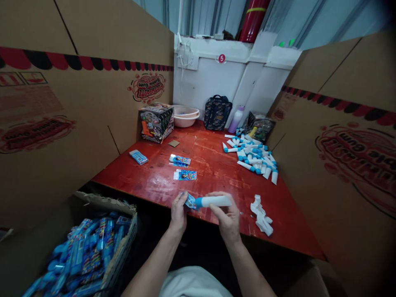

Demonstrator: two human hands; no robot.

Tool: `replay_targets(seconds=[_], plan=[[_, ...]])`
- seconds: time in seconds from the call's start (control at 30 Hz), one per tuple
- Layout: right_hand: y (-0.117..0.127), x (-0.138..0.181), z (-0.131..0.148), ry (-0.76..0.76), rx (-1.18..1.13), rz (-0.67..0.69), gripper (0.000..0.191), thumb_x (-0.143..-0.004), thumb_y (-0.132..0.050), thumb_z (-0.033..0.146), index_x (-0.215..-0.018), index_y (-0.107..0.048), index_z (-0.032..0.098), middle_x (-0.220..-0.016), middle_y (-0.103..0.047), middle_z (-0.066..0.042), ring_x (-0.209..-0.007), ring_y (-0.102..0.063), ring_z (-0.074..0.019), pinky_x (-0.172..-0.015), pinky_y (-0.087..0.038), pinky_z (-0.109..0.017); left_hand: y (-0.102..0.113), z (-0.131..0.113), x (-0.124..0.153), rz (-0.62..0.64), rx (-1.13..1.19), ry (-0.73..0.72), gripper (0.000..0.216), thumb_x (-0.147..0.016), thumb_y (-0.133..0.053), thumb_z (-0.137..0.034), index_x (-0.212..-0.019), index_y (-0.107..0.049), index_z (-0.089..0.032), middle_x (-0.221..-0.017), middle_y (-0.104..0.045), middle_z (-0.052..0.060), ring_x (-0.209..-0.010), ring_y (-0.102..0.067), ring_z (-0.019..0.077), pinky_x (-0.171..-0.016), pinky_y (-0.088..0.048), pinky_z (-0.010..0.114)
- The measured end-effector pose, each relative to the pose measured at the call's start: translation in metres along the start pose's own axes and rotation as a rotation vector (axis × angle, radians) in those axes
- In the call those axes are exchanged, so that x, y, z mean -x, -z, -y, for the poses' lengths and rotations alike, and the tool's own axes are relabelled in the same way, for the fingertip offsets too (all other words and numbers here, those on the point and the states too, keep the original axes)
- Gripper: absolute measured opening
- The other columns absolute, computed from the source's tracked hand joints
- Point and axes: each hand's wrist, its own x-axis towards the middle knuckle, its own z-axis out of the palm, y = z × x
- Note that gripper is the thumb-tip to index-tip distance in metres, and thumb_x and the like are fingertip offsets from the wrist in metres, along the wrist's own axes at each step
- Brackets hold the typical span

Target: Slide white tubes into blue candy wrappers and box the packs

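Head view, low centre of the frame: both hands meet just over the near edge of the red table [216,165]. The right hand [228,218] is wrapped around a white tube [215,201] with a blue cap, held level with the cap pointing left. The left hand [178,212] pinches a small printed carton [190,202] at that capped end, so the two touch (whether the cap is already inside the carton mouth I cannot tell).

Two flat cartons [182,167] lie just above the hands in mid-table, within easy reach. A pile of like tubes [252,154] sits toward the upper right, and crumpled white paper [261,214] lies just right of the right hand. At lower left an open box of filled blue packs [83,255] stands below table level.

Cardboard walls [62,123] close in both sides, so free room is mostly the bare middle of the table and the gap over the lap.
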Motion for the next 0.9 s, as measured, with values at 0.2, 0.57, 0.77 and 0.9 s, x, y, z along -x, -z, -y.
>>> replay_targets(seconds=[0.2, 0.57, 0.77, 0.9], plan=[[-0.003, -0.005, -0.013, -0.093, -0.143, -0.026, 0.029, -0.07, -0.072, 0.026, -0.096, -0.062, 0.022, -0.096, -0.068, -0.005, -0.089, -0.064, -0.0229, -0.082, -0.049, -0.037, 0.001, 0.003, 0.0, 0.018, -0.003, 0.024, 0.026, -0.061, -0.076, -0.033, -0.067, -0.057, -0.016, -0.057, -0.05, -0.006, -0.049, -0.045, 0.0072, -0.048, -0.036, 0.021], [-0.003, 0.003, -0.002, -0.158, -0.327, -0.148, 0.033, -0.073, -0.07, 0.027, -0.105, -0.061, 0.021, -0.097, -0.069, -0.006, -0.079, -0.064, -0.0175, -0.075, -0.05, -0.03, 0.005, 0.005, -0.002, -0.002, 0.021, 0.038, 0.033, -0.068, -0.07, -0.045, -0.067, -0.052, -0.018, -0.052, -0.05, -0.006, -0.04, -0.046, 0.0095, -0.037, -0.033, 0.022], [-0.006, 0.011, -0.013, -0.124, -0.269, -0.086, 0.03, -0.075, -0.069, 0.029, -0.103, -0.062, 0.021, -0.099, -0.068, -0.007, -0.088, -0.064, -0.0213, -0.083, -0.049, -0.036, 0.004, 0.009, 0.001, -0.059, 0.082, 0.0, 0.029, -0.067, -0.073, -0.036, -0.068, -0.052, -0.017, -0.056, -0.049, -0.007, -0.047, -0.045, 0.0067, -0.044, -0.035, 0.02], [-0.003, 0.014, -0.018, -0.018, -0.136, -0.071, 0.024, -0.078, -0.067, 0.028, -0.1, -0.064, 0.019, -0.1, -0.067, -0.008, -0.091, -0.063, -0.0228, -0.086, -0.048, -0.039, 0.005, 0.01, 0.002, -0.054, 0.059, 0.0, 0.029, -0.068, -0.072, -0.039, -0.069, -0.053, -0.017, -0.057, -0.049, -0.006, -0.049, -0.046, 0.0078, -0.045, -0.035, 0.021]])
